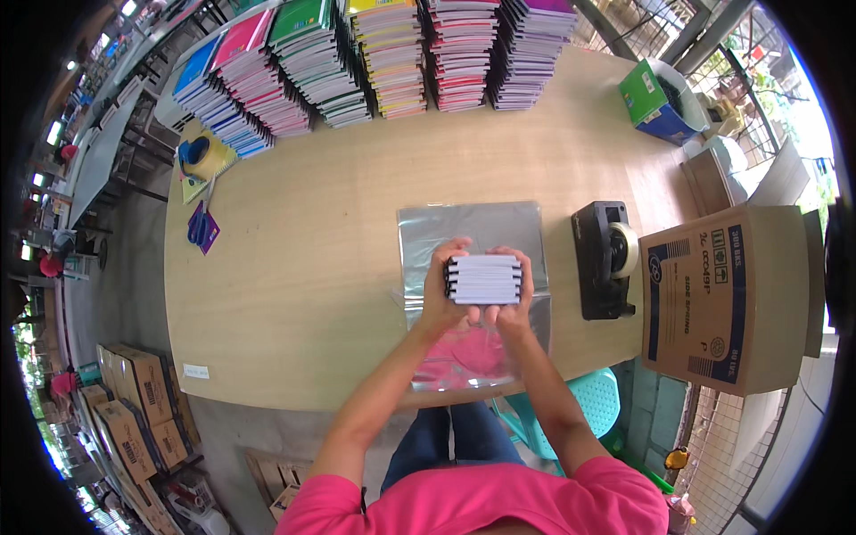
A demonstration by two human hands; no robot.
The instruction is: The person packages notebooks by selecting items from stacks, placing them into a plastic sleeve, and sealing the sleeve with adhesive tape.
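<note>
A small stack of spiral notebooks (487,280) is held between my two hands, its white page edges facing up and dark bindings showing at the sides. My left hand (439,290) wraps the stack's left side. On the opposite side, my right hand (521,292) curls round it, and fingertips of both hands show at its near edge. Beneath the hands, a shiny clear plastic sheet or bag (513,223) lies flat on the wooden table (285,267), with a pink reflection in its near part. The covers of the held notebooks are hidden.
Tall notebook stacks (383,62) in several colours line the far edge. A black tape dispenser (602,259) stands right of the sheet, beside a cardboard box (713,299). Blue-handled scissors (201,223) and a yellow tape roll (207,156) lie left. A green-blue box (660,102) stands far right.
</note>
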